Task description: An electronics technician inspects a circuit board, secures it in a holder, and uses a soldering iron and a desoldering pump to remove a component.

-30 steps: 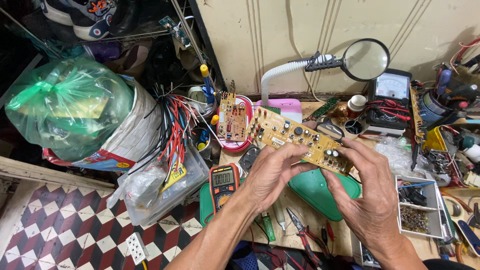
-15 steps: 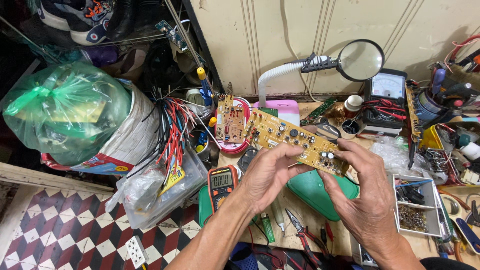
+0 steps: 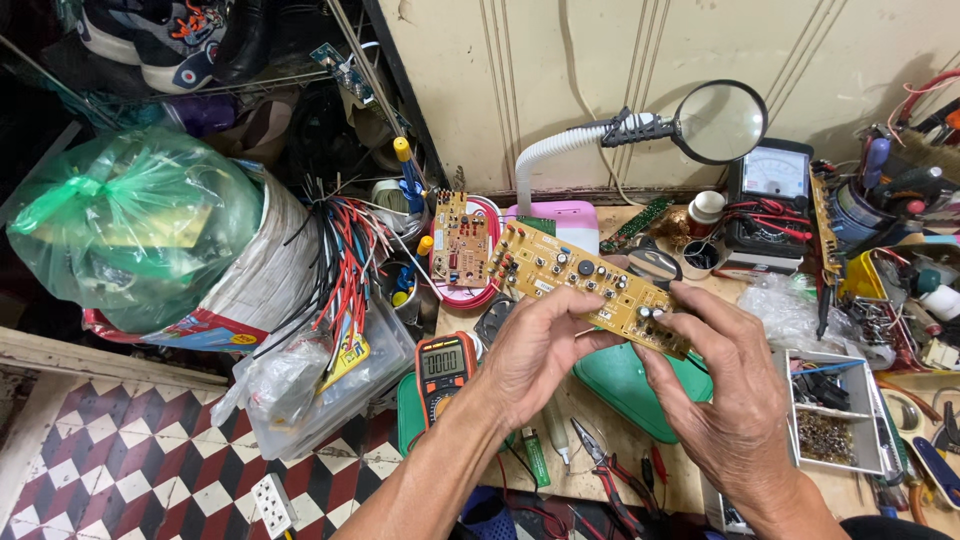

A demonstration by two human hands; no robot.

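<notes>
Long yellow circuit board (image 3: 590,285) is held at frame centre, lifted off the counter (image 3: 590,420) — left hand (image 3: 540,350) clamped on its lower edge, right hand (image 3: 730,400) pinching its right end. Inspection appears under way; no tool is in hand, with the pliers (image 3: 605,470) and orange multimeter (image 3: 443,365) lying untouched below.

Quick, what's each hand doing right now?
Left hand: closed on the yellow circuit board, gripping its lower edge.
Right hand: fingers pinch the same board's right end.
</notes>
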